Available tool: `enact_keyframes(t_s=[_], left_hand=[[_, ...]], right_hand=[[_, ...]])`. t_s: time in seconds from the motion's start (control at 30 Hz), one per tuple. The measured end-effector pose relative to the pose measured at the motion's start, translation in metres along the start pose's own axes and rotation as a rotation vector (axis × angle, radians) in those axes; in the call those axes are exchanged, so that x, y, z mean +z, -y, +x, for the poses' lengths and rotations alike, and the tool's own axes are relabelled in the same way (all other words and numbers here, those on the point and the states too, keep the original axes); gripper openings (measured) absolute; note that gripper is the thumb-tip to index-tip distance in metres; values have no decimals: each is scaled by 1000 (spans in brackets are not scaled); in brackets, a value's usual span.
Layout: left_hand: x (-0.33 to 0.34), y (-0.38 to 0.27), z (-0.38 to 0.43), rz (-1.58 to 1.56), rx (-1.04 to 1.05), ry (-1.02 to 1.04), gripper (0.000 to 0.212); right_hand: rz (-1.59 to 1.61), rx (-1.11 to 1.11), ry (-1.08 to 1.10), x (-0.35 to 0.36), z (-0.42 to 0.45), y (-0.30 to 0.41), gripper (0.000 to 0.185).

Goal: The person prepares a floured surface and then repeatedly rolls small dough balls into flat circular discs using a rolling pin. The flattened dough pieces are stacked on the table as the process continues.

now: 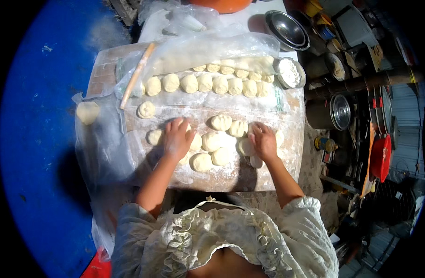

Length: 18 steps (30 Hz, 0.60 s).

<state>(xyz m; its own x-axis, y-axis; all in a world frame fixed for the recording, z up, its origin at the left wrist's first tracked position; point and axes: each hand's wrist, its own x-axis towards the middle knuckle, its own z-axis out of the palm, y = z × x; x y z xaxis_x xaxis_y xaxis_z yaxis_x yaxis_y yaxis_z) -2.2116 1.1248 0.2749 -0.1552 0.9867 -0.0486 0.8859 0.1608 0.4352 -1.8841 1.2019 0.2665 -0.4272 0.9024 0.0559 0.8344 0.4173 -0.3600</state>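
My left hand is cupped over a piece of pale dough, its fingers curled on it and hiding most of it. To the right, my right hand grips another dough piece, which shows only at its left edge. Between the hands, several rounded dough pieces lie on a floured wooden board. Two pieces near my right hand, a dough piece and its neighbour, have grooves on top. A lone dough ball sits beyond my left hand.
Rows of dough pieces stand farther back, partly under clear plastic sheeting. A rolling pin lies at their left. A bowl of flour and metal bowls are at the back right. Another dough piece rests on plastic at left.
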Motion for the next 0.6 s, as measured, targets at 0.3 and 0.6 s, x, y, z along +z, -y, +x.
enact_keyframes(t_s=[0.3,0.6], left_hand=[[5,-2,144,88,259,-198,50],[1,11,137,-261,-85,-315,43]], right_hand=[[-48,-59,-272,4,136,-45,53],[546,389,-415,6,72,-134,38]])
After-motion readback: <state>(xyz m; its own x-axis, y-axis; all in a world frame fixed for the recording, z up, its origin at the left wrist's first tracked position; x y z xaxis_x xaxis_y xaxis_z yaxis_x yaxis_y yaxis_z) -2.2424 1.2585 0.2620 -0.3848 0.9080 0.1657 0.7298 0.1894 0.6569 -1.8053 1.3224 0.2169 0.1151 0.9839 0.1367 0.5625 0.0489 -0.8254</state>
